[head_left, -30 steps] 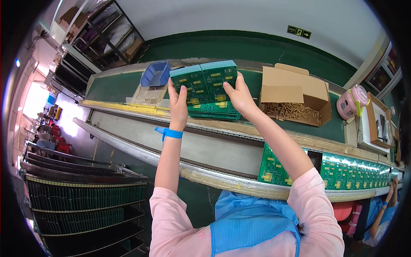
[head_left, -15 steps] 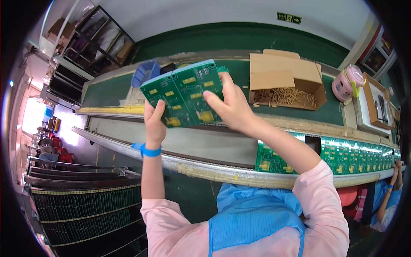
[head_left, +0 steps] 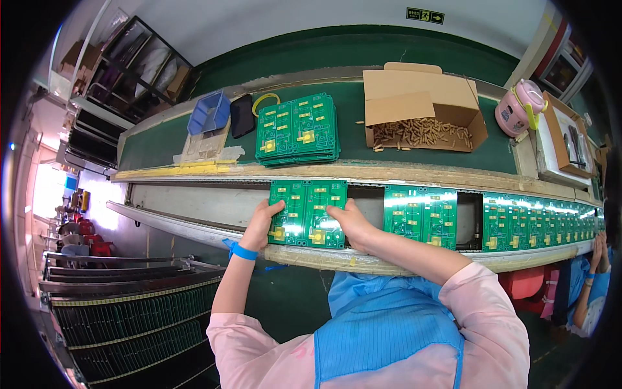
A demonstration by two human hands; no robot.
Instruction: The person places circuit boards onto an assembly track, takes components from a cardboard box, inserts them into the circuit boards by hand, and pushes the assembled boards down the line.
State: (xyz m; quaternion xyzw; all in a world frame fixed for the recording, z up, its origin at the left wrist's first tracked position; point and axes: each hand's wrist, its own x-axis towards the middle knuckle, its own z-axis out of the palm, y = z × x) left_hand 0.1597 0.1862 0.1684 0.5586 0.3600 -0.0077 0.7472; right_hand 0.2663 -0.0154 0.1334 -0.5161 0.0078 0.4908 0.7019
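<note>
A green circuit board with yellow parts lies flat across the two rails of the conveyor in front of me. My left hand grips its left edge, thumb on top. On the opposite edge, my right hand holds it the same way, with the fingers partly hidden. Further right along the rails sits another circuit board, separated by a gap. Behind the held board, a stack of similar circuit boards rests on the green bench.
On the bench stand a blue bin, a dark phone, a yellow tape roll and a cardboard box of small tan pieces. A board row continues right, near another person's hands. A board rack stands lower left.
Both hands have brought the circuit board down and nearer, from above the bench onto the conveyor rails. The stack behind it has come into sight. The view has shifted slightly.
</note>
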